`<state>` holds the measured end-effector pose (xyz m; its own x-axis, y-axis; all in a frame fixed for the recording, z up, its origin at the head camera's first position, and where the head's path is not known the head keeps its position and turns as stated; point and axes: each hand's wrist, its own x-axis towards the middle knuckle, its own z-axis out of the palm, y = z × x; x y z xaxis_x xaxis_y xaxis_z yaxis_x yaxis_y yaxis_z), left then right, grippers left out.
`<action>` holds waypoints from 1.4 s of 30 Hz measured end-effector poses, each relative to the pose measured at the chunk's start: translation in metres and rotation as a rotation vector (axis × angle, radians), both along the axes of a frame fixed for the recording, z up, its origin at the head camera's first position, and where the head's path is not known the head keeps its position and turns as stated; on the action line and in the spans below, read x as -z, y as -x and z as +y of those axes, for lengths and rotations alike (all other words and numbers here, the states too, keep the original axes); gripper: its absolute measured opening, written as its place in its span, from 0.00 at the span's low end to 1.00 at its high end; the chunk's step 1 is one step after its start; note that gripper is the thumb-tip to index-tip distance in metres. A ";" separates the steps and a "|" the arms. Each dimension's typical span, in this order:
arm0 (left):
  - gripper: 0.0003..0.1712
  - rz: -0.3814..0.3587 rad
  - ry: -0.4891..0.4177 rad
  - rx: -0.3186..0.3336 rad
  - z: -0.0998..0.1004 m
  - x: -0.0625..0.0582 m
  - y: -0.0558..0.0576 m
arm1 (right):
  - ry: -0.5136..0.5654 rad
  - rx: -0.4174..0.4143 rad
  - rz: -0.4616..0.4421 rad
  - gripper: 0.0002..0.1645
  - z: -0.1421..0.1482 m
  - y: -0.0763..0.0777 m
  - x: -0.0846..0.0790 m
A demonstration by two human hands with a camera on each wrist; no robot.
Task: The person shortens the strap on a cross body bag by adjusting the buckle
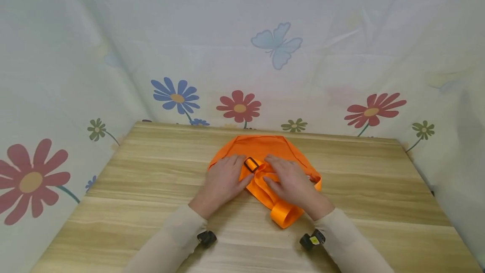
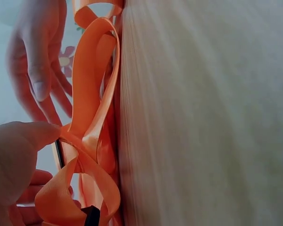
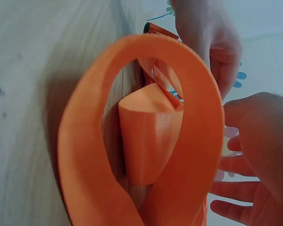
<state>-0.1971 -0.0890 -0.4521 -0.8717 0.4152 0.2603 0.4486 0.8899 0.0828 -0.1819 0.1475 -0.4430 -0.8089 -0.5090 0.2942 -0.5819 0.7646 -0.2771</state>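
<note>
An orange fabric bag (image 1: 261,146) lies on the wooden table, its orange webbing strap (image 2: 87,89) looped and twisted on the near side. Lying over the bag's left part, my left hand (image 1: 225,178) pinches the strap beside a black slider buckle (image 1: 251,164); its thumb tip is at the webbing in the left wrist view and its fingers are partly hidden behind it. My right hand (image 1: 293,180) reaches over the bag's right side, fingers loosely bent and thumb apart. In the right wrist view, a wide strap loop (image 3: 80,141) stands in front of that hand.
The wooden table (image 1: 132,180) extends around the bag on all sides. A pale curtain (image 1: 212,20) with printed flowers and a butterfly surrounds the table's back and sides. Small dark devices (image 1: 206,238) are worn at both wrists.
</note>
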 end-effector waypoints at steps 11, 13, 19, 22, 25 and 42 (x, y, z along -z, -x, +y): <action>0.33 0.013 -0.036 -0.012 0.005 -0.004 0.002 | 0.034 -0.027 -0.026 0.36 -0.011 0.002 0.003; 0.32 0.009 -0.042 -0.011 0.005 -0.004 0.002 | 0.037 -0.029 -0.032 0.36 -0.012 0.002 0.003; 0.34 -0.008 -0.093 -0.001 0.005 -0.007 0.001 | 0.044 -0.011 -0.052 0.37 -0.013 0.002 0.005; 0.36 -0.030 -0.119 0.004 0.005 -0.009 -0.001 | 0.046 -0.002 -0.070 0.38 -0.013 0.002 0.005; 0.36 -0.046 -0.145 0.016 0.003 -0.011 -0.003 | 0.060 0.001 -0.083 0.39 -0.013 0.001 0.004; 0.33 -0.025 -0.308 0.219 -0.003 -0.015 -0.011 | 0.239 -0.021 -0.193 0.36 -0.010 0.001 0.001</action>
